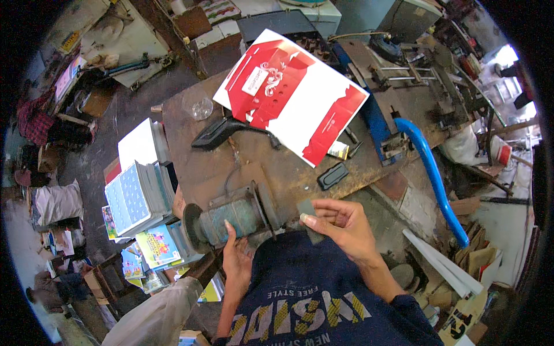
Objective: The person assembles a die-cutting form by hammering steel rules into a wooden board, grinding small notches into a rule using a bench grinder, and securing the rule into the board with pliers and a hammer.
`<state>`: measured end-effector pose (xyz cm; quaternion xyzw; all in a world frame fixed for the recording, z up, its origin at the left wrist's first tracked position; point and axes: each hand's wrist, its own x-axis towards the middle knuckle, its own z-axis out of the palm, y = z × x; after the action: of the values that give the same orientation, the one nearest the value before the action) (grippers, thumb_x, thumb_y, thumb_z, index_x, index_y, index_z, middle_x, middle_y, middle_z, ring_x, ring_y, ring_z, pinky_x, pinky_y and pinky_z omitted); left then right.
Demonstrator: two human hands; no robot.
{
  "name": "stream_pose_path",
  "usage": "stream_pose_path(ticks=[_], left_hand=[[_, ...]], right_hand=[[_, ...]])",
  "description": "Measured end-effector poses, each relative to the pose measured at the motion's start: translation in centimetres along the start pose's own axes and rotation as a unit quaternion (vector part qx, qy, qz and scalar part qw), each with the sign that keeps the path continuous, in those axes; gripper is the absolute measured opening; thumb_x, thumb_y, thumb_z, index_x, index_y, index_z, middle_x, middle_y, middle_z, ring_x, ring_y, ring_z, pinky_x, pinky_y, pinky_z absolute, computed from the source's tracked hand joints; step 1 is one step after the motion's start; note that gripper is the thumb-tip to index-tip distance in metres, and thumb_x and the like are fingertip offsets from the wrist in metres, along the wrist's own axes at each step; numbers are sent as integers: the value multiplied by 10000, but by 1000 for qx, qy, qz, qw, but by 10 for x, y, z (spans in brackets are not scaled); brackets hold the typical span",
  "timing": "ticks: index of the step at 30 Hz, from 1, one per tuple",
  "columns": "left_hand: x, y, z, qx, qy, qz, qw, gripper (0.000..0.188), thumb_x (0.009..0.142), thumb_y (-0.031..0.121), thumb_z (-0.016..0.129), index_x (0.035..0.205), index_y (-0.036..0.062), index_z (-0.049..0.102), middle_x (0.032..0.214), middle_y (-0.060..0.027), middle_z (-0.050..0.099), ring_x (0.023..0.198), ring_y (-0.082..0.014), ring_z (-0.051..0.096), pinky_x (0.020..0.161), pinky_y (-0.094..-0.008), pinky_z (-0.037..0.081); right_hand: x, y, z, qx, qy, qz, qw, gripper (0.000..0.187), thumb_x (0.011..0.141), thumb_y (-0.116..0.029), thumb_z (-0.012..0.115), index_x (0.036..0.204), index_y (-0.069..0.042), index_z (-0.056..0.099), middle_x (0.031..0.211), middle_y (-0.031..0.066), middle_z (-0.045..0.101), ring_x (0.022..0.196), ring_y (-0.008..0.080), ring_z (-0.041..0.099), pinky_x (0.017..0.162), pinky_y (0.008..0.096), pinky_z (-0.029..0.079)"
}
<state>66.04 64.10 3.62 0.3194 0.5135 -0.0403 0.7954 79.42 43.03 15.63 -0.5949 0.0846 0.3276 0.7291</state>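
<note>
A small flat grey-green piece sticks out from my right hand, pinched between thumb and fingers; I cannot tell its material. Left of it, a bench grinder with a worn greenish motor body stands at the near edge of the table, a wheel at either end. My left hand is at the near side of the motor, thumb stretched up toward the body and fingers partly hidden. Whether it touches the motor is unclear. Nothing shows in it.
On the brown table lie a red-and-white printed sheet, a black handle-like part and a small black case. Stacks of printed booklets stand at left. A blue curved pipe reaches down at right.
</note>
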Motion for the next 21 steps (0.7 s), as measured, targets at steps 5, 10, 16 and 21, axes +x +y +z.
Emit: stream_pose_path(ticks=[5,10,16,21], left_hand=[[4,6,-7,54,2,0,999,964,799,680,672,1425,21,351,1415,-148,383,1335,-275,301,1110,-467,159],[0,7,-3,49,-52,22,997,932,817,640,685,1446,17,394,1442,-152,441,1375,-271,352,1162,-484,109],[-5,-4,6,46,-2,68,997,844,804,650,689,1362,48,494,1323,-106,535,1268,-252,449,1117,-481,189],[-6,6,-5,94,4,46,995,943,801,667,678,1447,55,365,1374,-143,487,1317,-275,376,1137,-489,145]], right_hand=[[-3,55,-4,-317,58,-171,931,255,847,-57,720,1089,24,699,897,131,696,791,211,662,705,326,516],[-2,97,14,-422,100,-279,857,192,821,10,680,1010,24,712,825,177,633,709,309,620,631,375,482],[-7,112,36,-463,146,-291,824,191,806,31,651,991,42,700,789,174,587,727,346,596,658,403,479],[-6,128,50,-486,172,-292,805,195,788,38,639,974,41,697,799,185,585,745,357,590,680,418,478]])
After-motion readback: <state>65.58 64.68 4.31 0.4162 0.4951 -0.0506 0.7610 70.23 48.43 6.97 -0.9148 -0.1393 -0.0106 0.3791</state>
